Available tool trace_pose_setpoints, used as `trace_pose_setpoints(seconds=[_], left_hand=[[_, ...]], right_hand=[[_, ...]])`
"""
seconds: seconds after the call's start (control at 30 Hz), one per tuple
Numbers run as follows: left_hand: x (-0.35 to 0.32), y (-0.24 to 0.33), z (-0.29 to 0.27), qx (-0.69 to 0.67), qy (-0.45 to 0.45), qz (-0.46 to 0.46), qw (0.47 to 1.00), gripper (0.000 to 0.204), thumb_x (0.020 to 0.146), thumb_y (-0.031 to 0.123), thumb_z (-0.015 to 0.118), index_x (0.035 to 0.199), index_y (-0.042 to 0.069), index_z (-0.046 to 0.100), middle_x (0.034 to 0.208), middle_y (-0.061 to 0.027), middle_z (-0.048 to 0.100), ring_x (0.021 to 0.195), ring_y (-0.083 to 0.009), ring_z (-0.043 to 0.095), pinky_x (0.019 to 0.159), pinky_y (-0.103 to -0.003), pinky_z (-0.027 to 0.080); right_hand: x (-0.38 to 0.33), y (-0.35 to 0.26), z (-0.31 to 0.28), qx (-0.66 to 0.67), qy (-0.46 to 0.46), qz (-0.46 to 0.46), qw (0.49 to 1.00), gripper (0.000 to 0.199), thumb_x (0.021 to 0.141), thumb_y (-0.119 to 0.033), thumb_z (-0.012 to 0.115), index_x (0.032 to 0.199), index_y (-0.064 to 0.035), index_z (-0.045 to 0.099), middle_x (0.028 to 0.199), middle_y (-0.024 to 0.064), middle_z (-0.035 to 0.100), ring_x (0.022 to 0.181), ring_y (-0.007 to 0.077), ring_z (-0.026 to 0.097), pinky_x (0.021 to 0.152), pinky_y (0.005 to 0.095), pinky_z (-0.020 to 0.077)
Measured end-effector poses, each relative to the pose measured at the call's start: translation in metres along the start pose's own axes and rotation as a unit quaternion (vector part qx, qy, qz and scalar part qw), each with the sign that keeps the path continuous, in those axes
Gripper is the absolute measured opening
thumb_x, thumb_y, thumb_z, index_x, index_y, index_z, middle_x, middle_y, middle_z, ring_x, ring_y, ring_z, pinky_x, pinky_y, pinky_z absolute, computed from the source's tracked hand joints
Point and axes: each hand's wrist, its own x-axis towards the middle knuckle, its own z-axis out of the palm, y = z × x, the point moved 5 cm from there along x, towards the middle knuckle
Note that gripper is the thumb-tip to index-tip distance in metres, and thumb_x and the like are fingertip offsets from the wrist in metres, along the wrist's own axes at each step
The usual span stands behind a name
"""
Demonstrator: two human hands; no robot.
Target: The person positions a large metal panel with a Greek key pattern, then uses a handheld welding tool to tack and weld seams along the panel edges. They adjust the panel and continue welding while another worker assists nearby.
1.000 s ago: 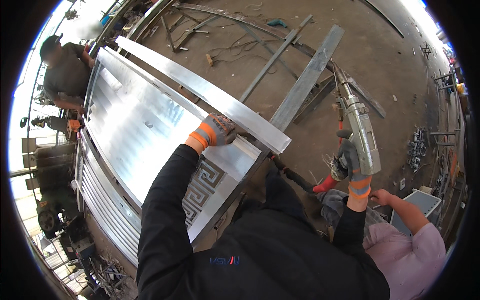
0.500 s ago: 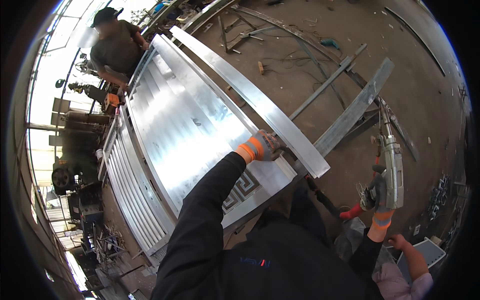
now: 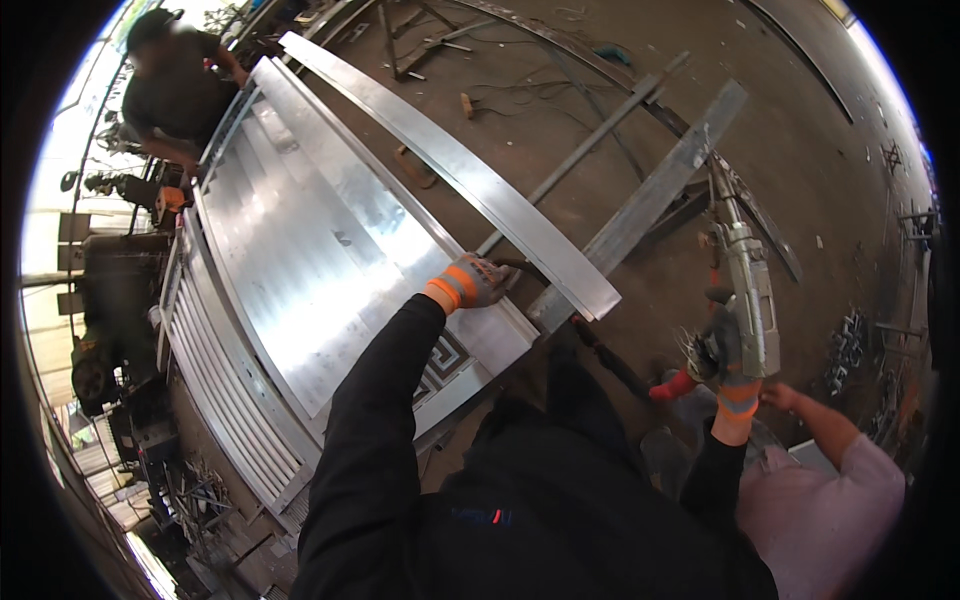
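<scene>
My left hand (image 3: 472, 281), in a grey and orange glove, curls over the near right edge of a large shiny metal panel (image 3: 330, 215). A dark curved piece (image 3: 522, 267) shows just beyond its fingers; whether they touch it I cannot tell. Beside the panel lies a long, bright metal strip (image 3: 450, 170). At the right, my right hand (image 3: 735, 350), gloved alike, is closed round a long grey metal hand tool (image 3: 752, 300) with a slim shaft at its far end. The fingers are partly hidden by the tool. Raised square-spiral ornament (image 3: 440, 365) decorates the panel's near end.
A co-worker (image 3: 175, 90) stands at the panel's far end. Another person (image 3: 820, 490) in pale pink is close on my right. A ribbed panel (image 3: 235, 385) lies at left. Steel bars (image 3: 650, 190) and cables cross the floor; a red-ended hose (image 3: 672, 386) hangs near my legs.
The whole view has shifted, so the panel and both hands sit further left. The person in pink has come further into view. Both hands keep their holds.
</scene>
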Motion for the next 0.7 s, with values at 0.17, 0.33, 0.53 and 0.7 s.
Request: trace_pose_setpoints(seconds=[0.17,0.33,0.53,0.7], left_hand=[[0.003,0.003,0.0,0.007,-0.022,0.012,1.0,0.04,0.105,0.034,0.06,0.131,0.007,0.073,0.1,-0.0186,0.082,0.1,-0.0414,0.079,0.09,-0.053,0.061],[0.005,-0.001,0.007,0.023,-0.026,0.027,0.999,0.039,0.105,0.034,0.06,0.129,0.007,0.072,0.097,-0.0178,0.081,0.096,-0.0411,0.078,0.087,-0.052,0.061],[0.017,0.004,0.019,0.081,-0.046,0.056,0.994,0.049,0.106,0.031,0.056,0.146,0.005,0.069,0.099,-0.0137,0.079,0.094,-0.0362,0.077,0.088,-0.05,0.06],[0.01,-0.015,0.0,0.168,0.031,0.148,0.974,0.04,0.106,0.018,0.055,0.14,0.003,0.068,0.095,-0.0119,0.073,0.082,-0.0333,0.071,0.079,-0.044,0.06]], right_hand=[[0.003,-0.006,0.02,0.162,-0.038,0.072,0.983,0.087,0.111,-0.05,0.061,0.167,0.0118,0.038,0.127,0.0256,0.074,0.097,0.0206,0.078,0.08,0.0324,0.0693],[0.0,0.002,0.017,0.205,-0.068,0.093,0.972,0.091,0.11,-0.054,0.062,0.17,0.0097,0.035,0.138,0.0299,0.068,0.11,0.0253,0.077,0.088,0.0348,0.0706],[-0.006,0.014,0.005,0.229,-0.085,0.055,0.968,0.075,0.115,-0.035,0.062,0.174,0.0017,0.035,0.163,0.0288,0.056,0.138,0.0332,0.069,0.106,0.0406,0.0669],[-0.003,0.006,0.017,0.313,-0.118,0.111,0.936,0.088,0.109,-0.05,0.066,0.172,0.0049,0.036,0.145,0.0309,0.068,0.12,0.0318,0.078,0.089,0.0398,0.0707]])
